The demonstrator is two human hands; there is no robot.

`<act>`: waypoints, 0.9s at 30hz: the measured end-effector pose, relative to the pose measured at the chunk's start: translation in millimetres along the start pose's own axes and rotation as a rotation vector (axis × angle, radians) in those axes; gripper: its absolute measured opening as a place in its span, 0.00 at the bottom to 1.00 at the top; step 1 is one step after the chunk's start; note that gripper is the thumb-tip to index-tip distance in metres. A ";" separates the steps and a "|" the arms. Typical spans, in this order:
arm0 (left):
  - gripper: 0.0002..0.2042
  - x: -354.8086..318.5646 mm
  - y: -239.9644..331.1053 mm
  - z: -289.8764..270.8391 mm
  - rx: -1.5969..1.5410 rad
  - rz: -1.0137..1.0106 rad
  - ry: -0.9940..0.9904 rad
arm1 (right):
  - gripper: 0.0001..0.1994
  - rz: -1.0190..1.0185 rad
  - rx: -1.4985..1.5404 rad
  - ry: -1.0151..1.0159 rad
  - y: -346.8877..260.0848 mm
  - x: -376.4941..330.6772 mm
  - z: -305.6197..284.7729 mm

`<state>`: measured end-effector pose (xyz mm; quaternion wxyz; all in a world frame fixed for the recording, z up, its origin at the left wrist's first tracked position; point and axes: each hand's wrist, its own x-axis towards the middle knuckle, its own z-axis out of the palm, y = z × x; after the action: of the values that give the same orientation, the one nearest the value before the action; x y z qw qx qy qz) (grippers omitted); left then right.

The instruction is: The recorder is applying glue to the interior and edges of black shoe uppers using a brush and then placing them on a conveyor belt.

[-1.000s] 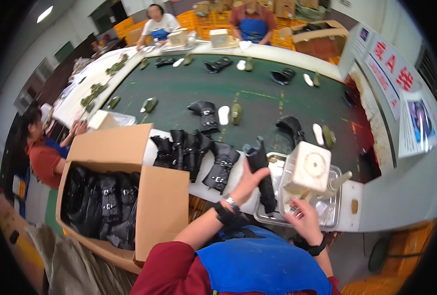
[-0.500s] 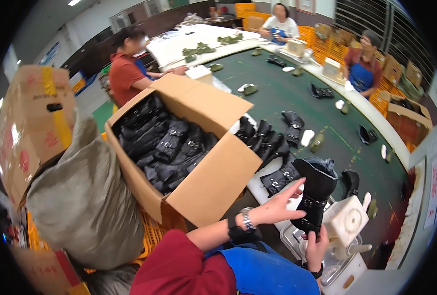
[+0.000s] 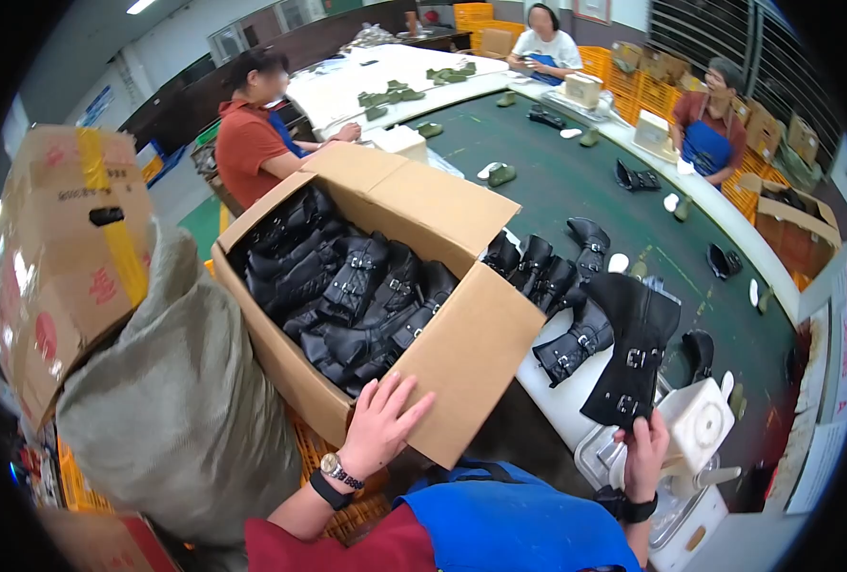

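Observation:
A black boot (image 3: 633,348) with silver buckles is gripped near its foot end by my right hand (image 3: 645,450), its wide shaft tilted up over the white table edge. My left hand (image 3: 385,424), fingers spread, is at the near side of an open cardboard box (image 3: 471,372), by its folded-out flap. Inside that box lie several black boots (image 3: 357,276), heaped together. More black boots (image 3: 538,262) stand in a row beyond the flap, and another boot (image 3: 576,341) lies on its side just behind the held one.
A green belt (image 3: 576,191) carries scattered boots, olive pieces and white soles. Beside my right hand are a white square container (image 3: 695,419) and a metal tray (image 3: 595,458). A grey sack (image 3: 175,400) and a taped carton (image 3: 71,257) stand at left. Three people sit around the belt.
My left hand has left the boot and moved left to the box. The boot has been raised and turned in my right hand, showing its buckled side. The view has shifted slightly.

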<state>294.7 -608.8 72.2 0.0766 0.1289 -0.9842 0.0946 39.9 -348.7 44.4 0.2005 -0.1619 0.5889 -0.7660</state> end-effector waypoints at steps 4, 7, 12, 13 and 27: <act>0.13 12.4 -34.2 -5.5 -0.575 -0.357 0.665 | 0.09 -0.093 0.051 0.048 -7.1 14.5 27.0; 0.26 1.2 -73.5 3.3 -0.899 -0.623 0.374 | 0.10 -0.108 0.016 0.080 -10.2 31.1 42.0; 0.55 -1.0 -86.7 19.2 -1.018 -0.864 0.668 | 0.09 -0.131 0.034 0.086 -23.9 80.3 70.5; 0.48 -2.1 -85.0 23.5 -0.925 -0.823 0.780 | 0.09 -0.127 0.027 0.112 -30.2 94.8 77.8; 0.30 -1.1 -98.6 6.3 -0.626 -0.806 0.300 | 0.08 0.205 -0.065 -0.061 -62.7 400.1 155.0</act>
<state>321.4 -703.4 82.4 0.2815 0.4528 -0.8160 -0.2231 -239.3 -663.5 149.2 0.2903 -0.1305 0.6207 -0.7165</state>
